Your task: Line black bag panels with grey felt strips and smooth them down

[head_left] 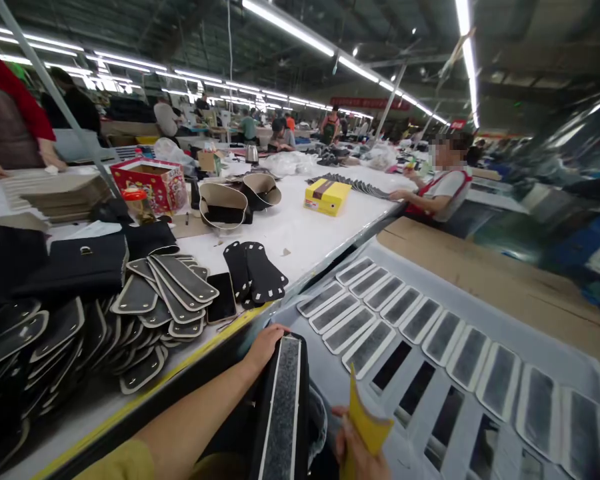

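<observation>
My left hand (pixel 267 348) grips the far end of a long black box-shaped piece (pixel 300 387), which stands upright in front of me. A speckled grey strip with pale edges (pixel 283 407) lies along its top. In my right hand (pixel 356 448), just right of that piece, is a bent yellow card-like piece (pixel 369 421), pinched between the fingers. Farther right, rows of grey panels with white borders (pixel 419 320) lie on a pale grey surface, and several dark slots show in its near part. Clear plastic (pixel 317 420) hangs between the black piece and my right hand.
Left, stacked dark flaps with pale edging (pixel 143 360) crowd a white table (pixel 260 230). A phone (pixel 222 298) and black cut pieces (pixel 255 273) lie near its edge. Beyond are a yellow box (pixel 327 197) and a red box (pixel 153 187). A co-worker (pixel 443 183) sits at right.
</observation>
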A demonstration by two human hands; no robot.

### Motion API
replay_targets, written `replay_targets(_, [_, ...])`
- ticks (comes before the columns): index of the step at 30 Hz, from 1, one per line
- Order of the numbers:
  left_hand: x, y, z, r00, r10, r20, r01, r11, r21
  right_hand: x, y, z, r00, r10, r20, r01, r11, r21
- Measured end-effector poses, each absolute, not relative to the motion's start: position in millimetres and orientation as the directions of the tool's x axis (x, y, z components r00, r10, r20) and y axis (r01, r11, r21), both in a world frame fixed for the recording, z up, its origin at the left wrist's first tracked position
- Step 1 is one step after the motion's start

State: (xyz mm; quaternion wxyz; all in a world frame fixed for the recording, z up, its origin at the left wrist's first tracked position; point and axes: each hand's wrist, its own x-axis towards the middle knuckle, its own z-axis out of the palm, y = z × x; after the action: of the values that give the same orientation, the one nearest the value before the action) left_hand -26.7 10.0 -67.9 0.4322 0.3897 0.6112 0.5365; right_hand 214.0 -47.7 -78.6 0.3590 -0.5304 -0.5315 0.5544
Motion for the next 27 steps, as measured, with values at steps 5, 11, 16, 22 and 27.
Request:
replay_targets(5, [-30, 14, -66, -0.325, 0.930, -0.173, 0.003, 0.184, 0.983, 172, 48, -73, -0.252, 0.956, -0.150, 0.159, -0.112, -0.981])
replay_targets(11, [-28, 13, -68, -0.379, 0.907, -0.185, -0.066, 0.172, 0.983, 121, 103, -79, -0.473, 0.872, -0.125, 0.080, -0.099, -0.992])
replay_targets(16, [-28, 12, -74, -0.409, 0.898, -0.160, -0.022, 0.165, 0.986, 107, 94, -83, -0.508, 0.859, -0.065, 0.051, -0.045, -0.998])
replay_targets(22, [-36, 19, -77, -0.295, 0.950, -0.105, 0.019, 0.115, 0.993, 98, 69, -91, -0.260, 0.965, -0.026, 0.119, 0.005, -0.993])
replay_targets(27, [-39, 23, -74, -0.168, 0.982, -0.083, -0.058, 0.074, 0.996, 96, 63, -102, -0.189, 0.982, -0.017, 0.154, 0.012, -0.988])
